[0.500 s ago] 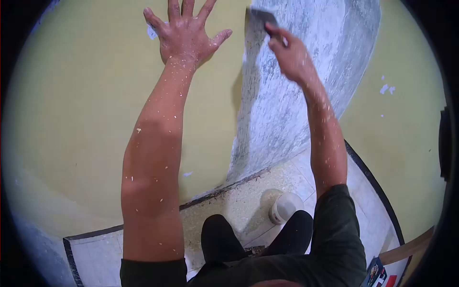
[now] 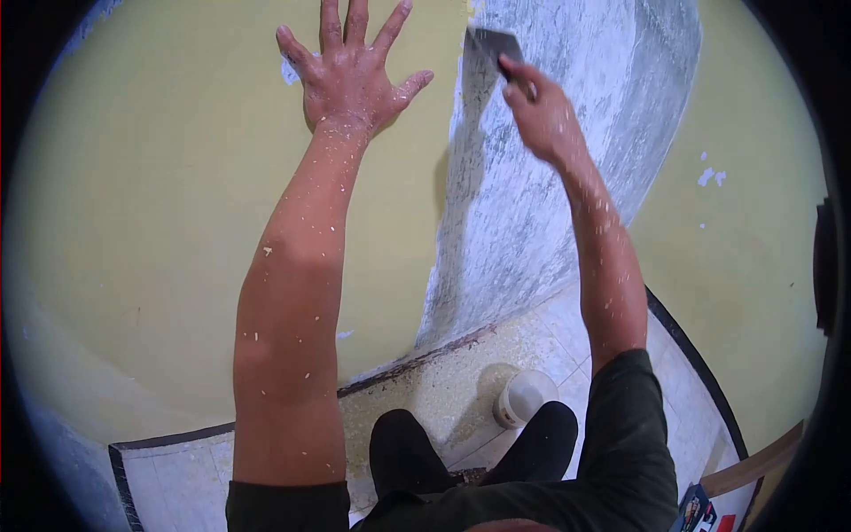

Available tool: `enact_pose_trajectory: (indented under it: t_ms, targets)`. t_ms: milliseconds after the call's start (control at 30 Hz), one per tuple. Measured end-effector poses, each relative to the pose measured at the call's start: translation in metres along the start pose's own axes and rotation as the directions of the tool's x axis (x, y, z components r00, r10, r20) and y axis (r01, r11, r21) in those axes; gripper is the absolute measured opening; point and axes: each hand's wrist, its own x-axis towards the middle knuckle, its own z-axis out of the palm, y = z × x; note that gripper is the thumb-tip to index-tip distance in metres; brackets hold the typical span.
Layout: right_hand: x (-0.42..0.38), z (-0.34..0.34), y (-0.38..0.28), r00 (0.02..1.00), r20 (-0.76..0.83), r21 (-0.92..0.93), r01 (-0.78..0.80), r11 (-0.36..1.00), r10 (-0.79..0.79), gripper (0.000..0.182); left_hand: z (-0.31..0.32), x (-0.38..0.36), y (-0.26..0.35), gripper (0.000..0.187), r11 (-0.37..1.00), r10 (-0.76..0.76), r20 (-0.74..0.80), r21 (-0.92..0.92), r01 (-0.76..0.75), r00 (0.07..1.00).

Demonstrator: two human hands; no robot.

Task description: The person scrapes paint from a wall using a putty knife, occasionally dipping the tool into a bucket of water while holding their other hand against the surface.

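Note:
My left hand (image 2: 348, 84) lies flat with spread fingers on the yellow painted wall (image 2: 222, 142), holding nothing. My right hand (image 2: 542, 111) is wrapped round the handle of a putty knife (image 2: 496, 49). Its wide blade is at the boundary between the yellow paint and the scraped grey-white patch (image 2: 523, 213). At the top of that boundary a small bright yellow bit shows beside the blade. Paint flakes speckle both forearms and the left hand.
A white bucket (image 2: 527, 396) stands on the tiled floor (image 2: 576, 390) between my knees and the wall. Paint chips litter the floor along the dark skirting (image 2: 399, 365). At lower right are a wooden piece (image 2: 753, 465) and a printed box (image 2: 696, 510).
The putty knife and my right hand have shifted slightly down and right in view. My left hand stays flat on the wall. The whole view has shifted a little.

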Motion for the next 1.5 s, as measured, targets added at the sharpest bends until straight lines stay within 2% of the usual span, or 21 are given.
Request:
enact_pose_trajectory:
  t_ms: [67,100,133,200,333,433,533,567,700,800,1000,1033,1067,1133,1200,1233,1300,1333,1367,1433,1500]
  targets:
    - [0.042,-0.009,-0.011,0.997,-0.039,-0.071,0.061,0.996,-0.064,0.046,0.001,0.000,0.000,0.089,0.999,0.022,-0.007,-0.042,-0.023,1.000]
    - [0.043,-0.032,-0.044,0.973,0.131,0.015,-0.194,0.981,0.190,0.045,0.000,0.000,0.000,0.089,0.999,0.025,0.000,-0.039,-0.025,1.000]
    - [0.038,-0.041,-0.050,0.964,0.168,0.049,-0.215,0.975,0.204,0.045,-0.004,0.001,0.000,0.090,1.000,0.016,0.048,-0.005,-0.016,0.999]
    - [0.025,-0.027,-0.018,0.995,0.086,-0.022,-0.044,0.999,0.046,0.045,-0.008,0.002,0.000,0.090,1.000,0.000,0.092,0.017,-0.001,0.996]
    - [0.020,-0.011,-0.003,0.999,-0.013,-0.022,0.036,0.999,-0.036,0.044,-0.010,-0.002,-0.004,0.089,0.998,0.023,0.070,-0.059,-0.019,0.997]
    - [0.055,-0.031,-0.035,0.992,0.077,0.096,-0.107,0.990,0.100,0.044,-0.012,0.003,0.000,0.089,1.000,0.019,0.117,-0.016,-0.017,0.993]
    - [0.024,-0.035,-0.025,0.944,0.224,-0.018,-0.247,0.969,0.244,0.044,-0.013,0.002,0.001,0.089,1.000,-0.007,0.151,0.028,0.002,0.989]
    - [0.015,-0.021,0.004,0.993,0.117,-0.028,-0.022,0.999,0.025,0.044,-0.013,0.002,0.002,0.089,1.000,-0.010,0.137,0.030,0.006,0.991]
    - [0.045,-0.021,-0.015,0.999,0.035,-0.010,-0.035,0.999,0.035,0.044,-0.012,0.000,0.001,0.089,0.999,0.030,0.087,-0.048,-0.026,0.996]
    - [0.044,-0.034,-0.018,0.994,0.069,0.048,-0.092,0.995,0.088,0.044,-0.015,0.002,0.003,0.089,1.000,-0.014,0.197,0.028,0.009,0.980]
    - [0.061,-0.020,0.010,0.946,-0.042,-0.192,0.309,0.931,-0.323,0.039,-0.008,-0.002,0.005,0.089,1.000,-0.011,0.086,0.021,0.009,0.996]
    - [0.088,-0.034,-0.010,0.996,0.078,-0.232,0.066,0.970,-0.049,0.040,-0.008,-0.001,0.005,0.090,1.000,-0.015,0.086,0.017,0.014,0.996]
    - [0.090,-0.052,-0.050,0.983,0.159,-0.040,-0.087,0.995,0.092,0.046,-0.010,0.001,0.004,0.090,1.000,-0.016,0.082,0.015,0.015,0.996]
    - [0.085,-0.070,-0.039,0.942,0.213,0.014,-0.267,0.964,0.258,0.038,-0.013,-0.002,0.006,0.090,1.000,-0.011,0.092,-0.003,0.011,0.996]
    - [0.042,-0.050,0.001,0.984,0.165,-0.155,0.095,0.983,-0.069,0.042,-0.013,-0.002,0.005,0.090,1.000,-0.008,0.085,-0.020,0.010,0.996]
    - [0.023,-0.027,0.055,0.952,0.154,-0.066,0.278,0.958,-0.266,0.042,-0.005,-0.003,0.006,0.091,1.000,-0.008,0.023,0.013,0.008,1.000]
    - [-0.055,-0.023,0.092,0.865,0.492,-0.181,-0.008,0.983,0.098,0.042,0.003,0.000,0.002,0.091,0.999,-0.007,-0.042,0.048,0.009,0.999]
    - [-0.094,-0.017,0.141,0.677,0.667,-0.449,0.032,0.893,0.311,0.043,0.007,-0.001,0.000,0.092,1.000,0.003,-0.097,0.032,0.000,0.995]
    - [-0.156,-0.022,0.190,0.671,0.717,-0.321,0.081,0.944,0.186,0.045,0.009,-0.004,0.004,0.092,1.000,0.019,-0.147,0.013,-0.018,0.989]
    - [-0.294,-0.048,0.292,0.667,0.642,-0.386,-0.147,0.911,0.379,0.046,-0.017,-0.006,0.014,0.092,1.000,-0.009,-0.016,0.025,0.009,1.000]
    - [-0.455,-0.095,0.392,0.521,0.566,-0.506,-0.391,0.768,0.638,0.048,-0.022,-0.006,0.021,0.094,0.995,-0.073,0.058,0.076,0.068,0.996]
